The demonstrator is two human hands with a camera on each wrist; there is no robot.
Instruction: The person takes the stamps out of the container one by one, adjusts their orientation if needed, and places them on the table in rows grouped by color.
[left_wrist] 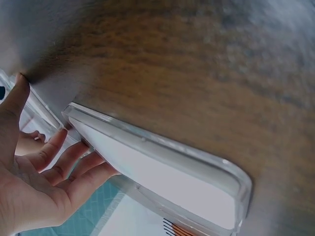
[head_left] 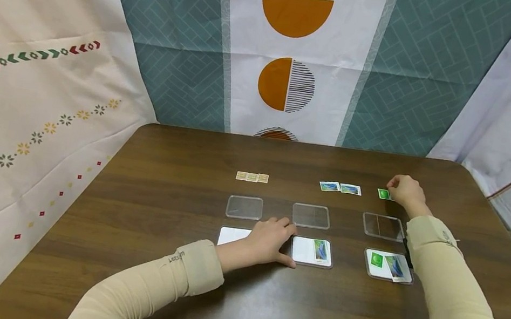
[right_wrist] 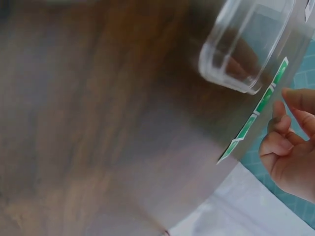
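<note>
Here's the right hand (head_left: pixel 407 194), much the nearer, right at the row of green stamps (head_left: pixel 383 194) running sideways beyond the cases; fingers curled, pinching or not, I can't tell. Left hand (head_left: pixel 268 240): spread wide by the front-middle case (head_left: pixel 311 265).

2 pale patterned cloths (head_left: pixel 31 111) flank a brown table (head_left: pixel 157 195); a teal curtain (head_left: pixel 179 40) hangs behind.
</note>
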